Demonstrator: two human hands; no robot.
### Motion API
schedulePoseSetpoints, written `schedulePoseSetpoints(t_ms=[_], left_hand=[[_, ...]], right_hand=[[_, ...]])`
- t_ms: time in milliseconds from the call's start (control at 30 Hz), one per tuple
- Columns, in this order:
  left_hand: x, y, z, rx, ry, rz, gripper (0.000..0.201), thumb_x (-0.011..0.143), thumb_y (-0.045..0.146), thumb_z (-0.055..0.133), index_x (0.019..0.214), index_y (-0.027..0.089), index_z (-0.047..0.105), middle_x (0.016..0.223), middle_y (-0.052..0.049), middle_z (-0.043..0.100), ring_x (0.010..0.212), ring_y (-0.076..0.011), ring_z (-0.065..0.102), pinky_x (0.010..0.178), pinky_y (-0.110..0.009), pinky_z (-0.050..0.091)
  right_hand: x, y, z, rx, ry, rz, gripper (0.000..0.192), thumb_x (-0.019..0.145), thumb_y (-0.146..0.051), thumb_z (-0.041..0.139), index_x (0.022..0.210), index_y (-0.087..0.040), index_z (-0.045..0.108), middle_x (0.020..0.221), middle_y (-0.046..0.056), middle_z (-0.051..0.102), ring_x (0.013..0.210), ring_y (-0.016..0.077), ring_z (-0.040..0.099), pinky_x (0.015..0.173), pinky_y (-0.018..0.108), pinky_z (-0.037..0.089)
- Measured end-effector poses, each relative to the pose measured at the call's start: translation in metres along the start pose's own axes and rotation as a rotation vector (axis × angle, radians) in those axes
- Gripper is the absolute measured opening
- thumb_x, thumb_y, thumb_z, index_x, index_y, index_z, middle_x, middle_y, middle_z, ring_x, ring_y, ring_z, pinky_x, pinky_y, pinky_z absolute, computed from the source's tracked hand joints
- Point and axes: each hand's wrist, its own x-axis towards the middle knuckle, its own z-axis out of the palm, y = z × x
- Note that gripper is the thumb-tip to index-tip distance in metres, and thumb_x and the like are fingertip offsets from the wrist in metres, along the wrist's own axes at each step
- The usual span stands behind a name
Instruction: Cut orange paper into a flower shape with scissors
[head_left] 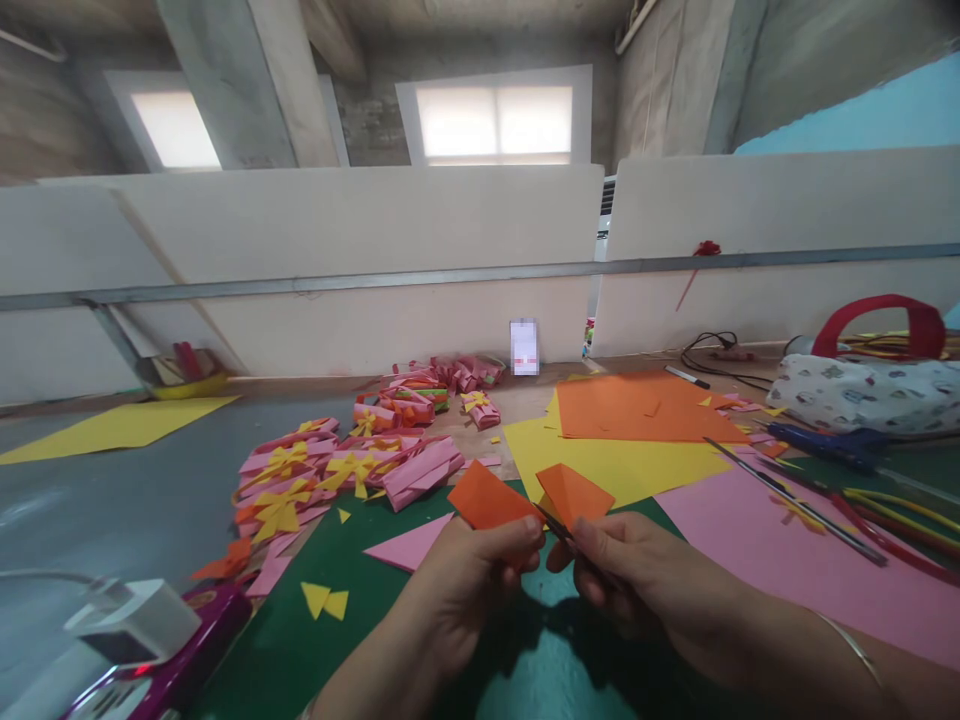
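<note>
One orange paper (487, 497) | left fingers (517, 538) pinching it | right fingers (597, 544) gripping scissors (553, 524) | long axis diagonal, tip forward-left

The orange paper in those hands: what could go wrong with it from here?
The dark scissors in the right hand have their blades close to the thumb of the left hand, so a slip might nick it. Orange paper shows on both sides of the blades, so a small shift could make a cut crooked. The loose yellow pieces beside the left forearm might scatter if it swings outward.
</note>
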Motion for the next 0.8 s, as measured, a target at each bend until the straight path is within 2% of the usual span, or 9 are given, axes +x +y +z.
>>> schedulePoseSetpoints(t_ms=[100, 233, 633, 800], left_hand=[[-0.0005, 0.0004, 0.0003, 0.001, 0.035, -0.039, 0.016, 0.067, 0.007, 0.069, 0.053, 0.012, 0.062, 0.045, 0.002, 0.054, 0.041, -0.0043, 0.041, 0.039, -0.015, 0.026], [-0.0007, 0.001, 0.0007, -0.011, 0.041, -0.021, 0.014, 0.065, 0.004, 0.068, 0.056, 0.013, 0.062, 0.046, 0.002, 0.055, 0.043, -0.005, 0.044, 0.041, -0.016, 0.028], [0.0005, -0.0017, -0.0035, 0.058, 0.012, 0.023, 0.017, 0.062, 0.012, 0.073, 0.051, 0.013, 0.06, 0.046, 0.003, 0.053, 0.044, -0.0053, 0.041, 0.043, -0.018, 0.026], [0.0017, -0.002, -0.0046, 0.065, 0.003, 0.02, 0.014, 0.062, 0.015, 0.074, 0.056, 0.013, 0.062, 0.049, 0.002, 0.055, 0.045, -0.0052, 0.042, 0.044, -0.017, 0.024]], right_hand=[[0.0005, 0.0006, -0.0005, -0.027, 0.008, -0.003, 0.049, 0.081, -0.062, 0.053, 0.081, -0.014, 0.06, 0.054, -0.007, 0.044, 0.041, 0.0025, 0.024, 0.042, 0.02, 0.013], [0.001, 0.0012, -0.0011, -0.034, 0.002, -0.014, 0.049, 0.083, -0.061, 0.05, 0.082, -0.014, 0.06, 0.053, -0.007, 0.044, 0.039, 0.0021, 0.022, 0.041, 0.021, 0.013], [0.0026, 0.0024, -0.0003, -0.044, 0.018, -0.009, 0.048, 0.083, -0.061, 0.05, 0.08, -0.014, 0.06, 0.053, -0.007, 0.044, 0.04, 0.0028, 0.023, 0.041, 0.02, 0.014], [0.0026, 0.0031, -0.0004, -0.05, 0.019, -0.021, 0.048, 0.083, -0.061, 0.051, 0.082, -0.015, 0.061, 0.053, -0.007, 0.043, 0.04, 0.0027, 0.022, 0.041, 0.021, 0.013]])
